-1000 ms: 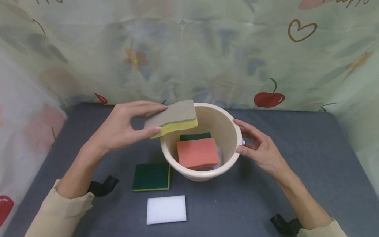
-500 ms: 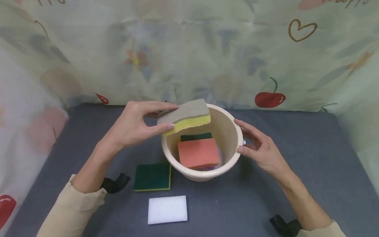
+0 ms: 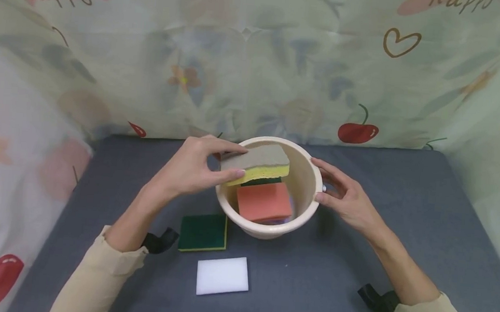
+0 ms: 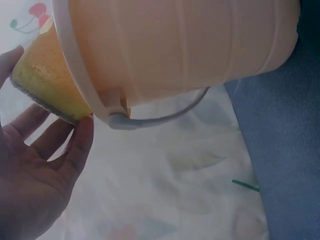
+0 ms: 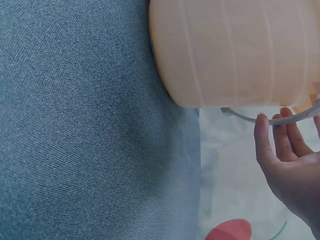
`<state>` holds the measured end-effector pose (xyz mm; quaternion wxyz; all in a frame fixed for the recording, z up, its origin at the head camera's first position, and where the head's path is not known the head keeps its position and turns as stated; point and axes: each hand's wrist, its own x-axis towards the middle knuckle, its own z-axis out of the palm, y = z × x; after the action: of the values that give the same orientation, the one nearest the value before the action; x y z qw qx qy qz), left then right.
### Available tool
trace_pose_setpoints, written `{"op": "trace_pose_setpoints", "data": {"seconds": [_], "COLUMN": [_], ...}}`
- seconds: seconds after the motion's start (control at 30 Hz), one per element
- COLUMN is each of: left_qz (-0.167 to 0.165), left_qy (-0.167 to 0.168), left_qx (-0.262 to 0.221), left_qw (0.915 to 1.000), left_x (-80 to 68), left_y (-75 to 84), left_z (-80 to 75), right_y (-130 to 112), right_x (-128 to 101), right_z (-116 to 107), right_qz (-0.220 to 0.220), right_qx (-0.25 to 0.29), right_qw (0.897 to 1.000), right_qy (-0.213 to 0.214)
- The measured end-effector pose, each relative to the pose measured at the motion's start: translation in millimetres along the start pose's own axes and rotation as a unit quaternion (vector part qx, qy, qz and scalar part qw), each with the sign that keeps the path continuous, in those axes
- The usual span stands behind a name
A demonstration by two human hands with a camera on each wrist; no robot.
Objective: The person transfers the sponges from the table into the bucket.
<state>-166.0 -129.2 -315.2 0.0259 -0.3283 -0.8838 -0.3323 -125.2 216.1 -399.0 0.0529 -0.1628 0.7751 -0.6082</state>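
Observation:
My left hand (image 3: 197, 169) pinches a grey-topped yellow sponge (image 3: 256, 163) by its left end and holds it over the left part of a cream plastic bucket (image 3: 307, 177). Inside the bucket lie an orange sponge (image 3: 264, 202) and a dark green one (image 3: 262, 181) behind it. My right hand (image 3: 343, 196) rests with spread fingers against the bucket's right rim. In the left wrist view the sponge (image 4: 47, 85) shows beside the bucket wall (image 4: 190, 45), close to my fingers (image 4: 60, 150). The right wrist view shows my fingertips (image 5: 272, 132) at the bucket's wire handle (image 5: 250, 117).
On the dark grey table (image 3: 402, 224) a green scouring pad (image 3: 203, 232) lies just left of the bucket's front, and a white foam block (image 3: 222, 276) lies nearer to me. Printed fabric (image 3: 256, 60) walls the table on three sides.
My left hand has carried the grey and yellow sponge rightward and lower, from beside the bucket's left rim to over its opening. The right hand has stayed on the rim.

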Motion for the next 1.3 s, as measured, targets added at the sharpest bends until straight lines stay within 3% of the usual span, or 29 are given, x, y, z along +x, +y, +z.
{"op": "trace_pose_setpoints", "data": {"seconds": [0.4,0.63,1.07,1.3], "left_qz": [-0.047,-0.057,-0.033,-0.019], "left_qy": [-0.017,-0.005,0.028,0.069], "left_qx": [0.021,0.042,0.068,0.076], "left_qw": [0.9985,0.9975,0.9967,0.9945], "left_x": [7.6,10.5,15.4,14.6], "left_y": [14.8,20.2,21.6,19.8], "left_z": [9.7,16.8,28.2,30.4], "right_y": [0,1,2,3], "right_x": [1,0,-2,-2], "right_z": [2,2,2,3], "right_qz": [-0.004,-0.006,-0.011,-0.009], "right_qx": [-0.006,-0.007,-0.006,0.0], "right_qw": [1.0,1.0,1.0,1.0], "right_qy": [0.002,0.002,0.007,0.005]}}
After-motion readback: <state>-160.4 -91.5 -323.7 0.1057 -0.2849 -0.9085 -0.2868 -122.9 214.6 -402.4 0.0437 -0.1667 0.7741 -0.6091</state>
